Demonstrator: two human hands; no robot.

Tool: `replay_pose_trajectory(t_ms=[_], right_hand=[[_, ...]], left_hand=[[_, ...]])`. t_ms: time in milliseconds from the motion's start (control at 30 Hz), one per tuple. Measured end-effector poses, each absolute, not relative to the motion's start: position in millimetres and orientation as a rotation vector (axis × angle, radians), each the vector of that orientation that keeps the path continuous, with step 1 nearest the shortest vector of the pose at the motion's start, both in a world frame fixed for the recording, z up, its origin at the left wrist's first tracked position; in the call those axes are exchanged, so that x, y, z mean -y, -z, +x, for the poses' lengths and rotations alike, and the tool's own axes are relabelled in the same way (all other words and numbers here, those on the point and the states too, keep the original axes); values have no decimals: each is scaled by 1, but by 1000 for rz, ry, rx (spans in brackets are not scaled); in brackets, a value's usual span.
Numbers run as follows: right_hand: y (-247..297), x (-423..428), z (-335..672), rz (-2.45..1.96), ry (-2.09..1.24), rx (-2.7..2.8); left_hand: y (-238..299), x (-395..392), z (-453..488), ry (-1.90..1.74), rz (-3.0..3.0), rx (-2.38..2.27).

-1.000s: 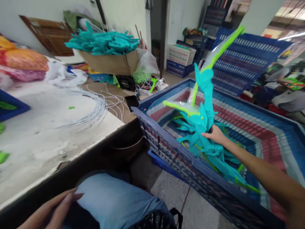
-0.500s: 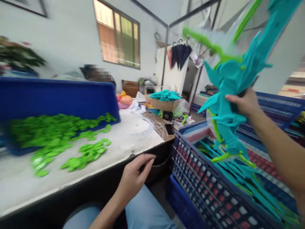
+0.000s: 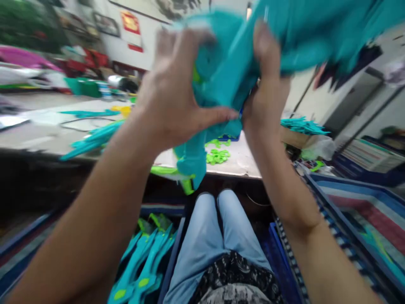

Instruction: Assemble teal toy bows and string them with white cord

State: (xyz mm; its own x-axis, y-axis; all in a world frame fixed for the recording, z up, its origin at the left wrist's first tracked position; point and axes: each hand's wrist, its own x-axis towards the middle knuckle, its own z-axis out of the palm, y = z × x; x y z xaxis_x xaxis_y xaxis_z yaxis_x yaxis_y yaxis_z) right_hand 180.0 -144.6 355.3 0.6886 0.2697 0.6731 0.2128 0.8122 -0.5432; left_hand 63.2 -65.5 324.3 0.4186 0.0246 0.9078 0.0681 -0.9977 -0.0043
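Note:
My left hand point(image 3: 174, 93) and my right hand point(image 3: 264, 80) are raised close to the camera. Both are closed round a bunch of teal plastic pieces point(image 3: 232, 76), left hand on one side and right hand on the other. Bright green parts point(image 3: 188, 185) stick out at the lower end of the bunch. Motion blurs the pieces, so their exact kind cannot be made out. Below my left arm, a crate at lower left holds more teal pieces with green round spots point(image 3: 148, 270).
On the white table point(image 3: 249, 162) lie small green pieces point(image 3: 218, 156) and, at left, more teal pieces point(image 3: 95, 137). A blue crate point(image 3: 363, 190) with a striped lining stands at my right. Further back is a cardboard box point(image 3: 294, 137) heaped with teal pieces.
The view has swung left. The teal bunch, held by my right hand alone over the right crate, is now in front of me, and my left hand has come up onto it.

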Motion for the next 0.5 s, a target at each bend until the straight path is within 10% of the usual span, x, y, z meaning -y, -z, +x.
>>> replay_pose_trajectory(t_ms=[267,500], right_hand=[[-80,140,126,-698,-776,232],[28,193,127,-771,-1009,-314]], left_hand=[[-103,52,19,1052,-3073,409],[45,81,34,710,-3472,391]])
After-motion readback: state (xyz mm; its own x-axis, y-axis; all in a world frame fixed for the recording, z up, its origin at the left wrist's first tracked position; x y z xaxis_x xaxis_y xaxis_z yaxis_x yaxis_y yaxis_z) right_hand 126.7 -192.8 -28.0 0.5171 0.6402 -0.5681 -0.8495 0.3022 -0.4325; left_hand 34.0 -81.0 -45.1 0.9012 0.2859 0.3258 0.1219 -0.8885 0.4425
